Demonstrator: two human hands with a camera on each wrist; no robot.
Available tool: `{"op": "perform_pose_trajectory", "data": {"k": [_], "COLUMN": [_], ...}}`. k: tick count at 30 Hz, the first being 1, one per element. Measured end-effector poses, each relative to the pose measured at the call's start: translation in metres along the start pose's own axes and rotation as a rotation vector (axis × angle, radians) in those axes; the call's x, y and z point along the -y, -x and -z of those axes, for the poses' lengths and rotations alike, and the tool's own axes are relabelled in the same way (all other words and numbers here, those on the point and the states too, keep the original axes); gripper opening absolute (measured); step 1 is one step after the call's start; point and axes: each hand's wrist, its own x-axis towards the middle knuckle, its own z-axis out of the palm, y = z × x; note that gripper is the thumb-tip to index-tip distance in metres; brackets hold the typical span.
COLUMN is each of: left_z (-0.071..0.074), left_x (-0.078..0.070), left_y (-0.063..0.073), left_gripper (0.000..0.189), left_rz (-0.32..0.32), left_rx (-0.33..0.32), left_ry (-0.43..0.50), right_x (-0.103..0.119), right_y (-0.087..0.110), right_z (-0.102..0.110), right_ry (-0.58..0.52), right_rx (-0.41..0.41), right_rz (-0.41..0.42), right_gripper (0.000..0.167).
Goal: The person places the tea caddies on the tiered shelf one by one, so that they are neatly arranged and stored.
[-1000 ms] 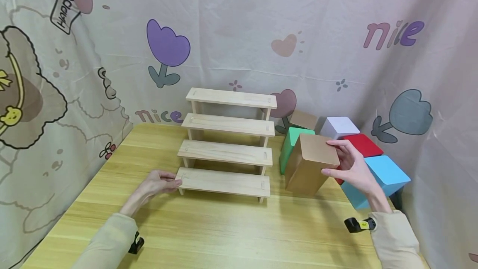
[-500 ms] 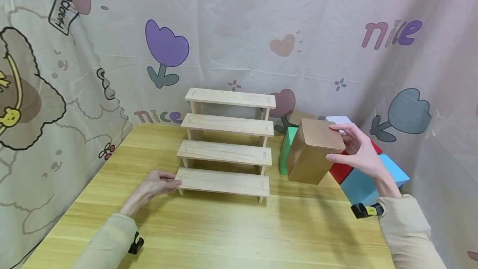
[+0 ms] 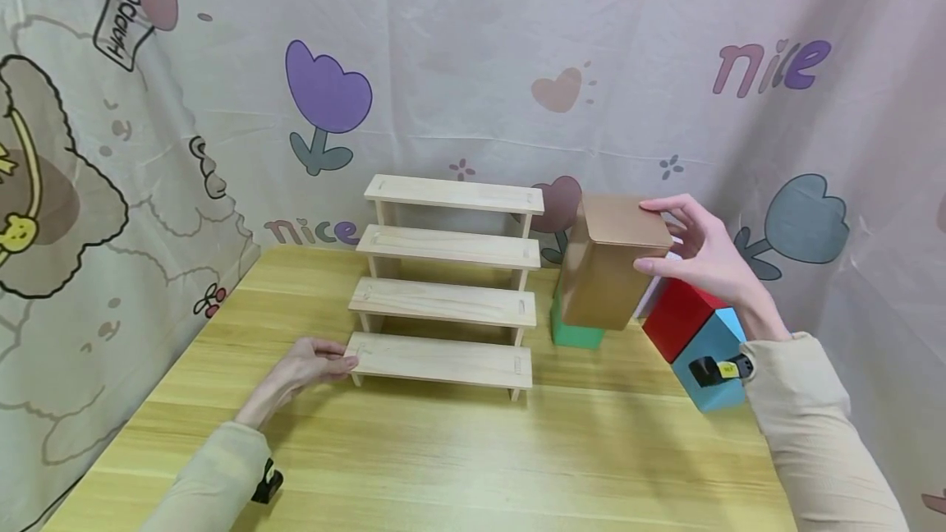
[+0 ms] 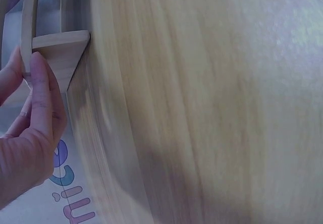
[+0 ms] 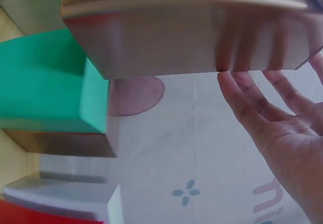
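My right hand [image 3: 702,257] grips a plain brown box [image 3: 613,286] by its upper right side, thumb at the near edge and fingers at the far one. The box is raised, and its lower end overlaps the green box [image 3: 578,337] in the head view. From the right wrist, the fingertips [image 5: 224,77] show against the brown box's edge. My left hand [image 3: 306,372] pinches the left end of the lowest step of a four-tier wooden riser [image 3: 443,360]. The left wrist view has thumb and fingers on either side of that thin board [image 4: 28,37].
Right of the brown box stand a red box [image 3: 680,318] and a light blue box [image 3: 709,395]. A white box [image 5: 55,196] and another brown box [image 5: 65,143] show in the right wrist view. A printed curtain [image 3: 458,64] hangs behind the wooden table [image 3: 443,466].
My right hand has lifted the brown box off the table, upward and toward the back, to in front of and above the green box. My left hand stays on the riser.
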Motion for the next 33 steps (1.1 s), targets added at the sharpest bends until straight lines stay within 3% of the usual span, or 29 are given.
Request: {"op": "perform_pose_trajectory", "data": {"k": [10,20,33], "left_z": [0.000,0.000,0.003], "left_x": [0.001,0.003,-0.001], "left_y": [-0.001,-0.002,0.000], "left_gripper": [0.050,0.048,0.056], "left_rz": [-0.014,-0.010,0.005], "left_rx": [0.013,0.019,0.021], "left_ry": [-0.007,-0.003,-0.008], "right_x": [0.019,0.035,0.049], "right_y": [-0.041,-0.081,-0.127], "right_z": [0.000,-0.007,-0.025], "right_ry": [0.037,0.076,0.026], "right_rx": [-0.013,-0.043,-0.085], "right_rz": [0.005,-0.058,-0.039], "right_gripper": [0.063,0.061,0.062]}}
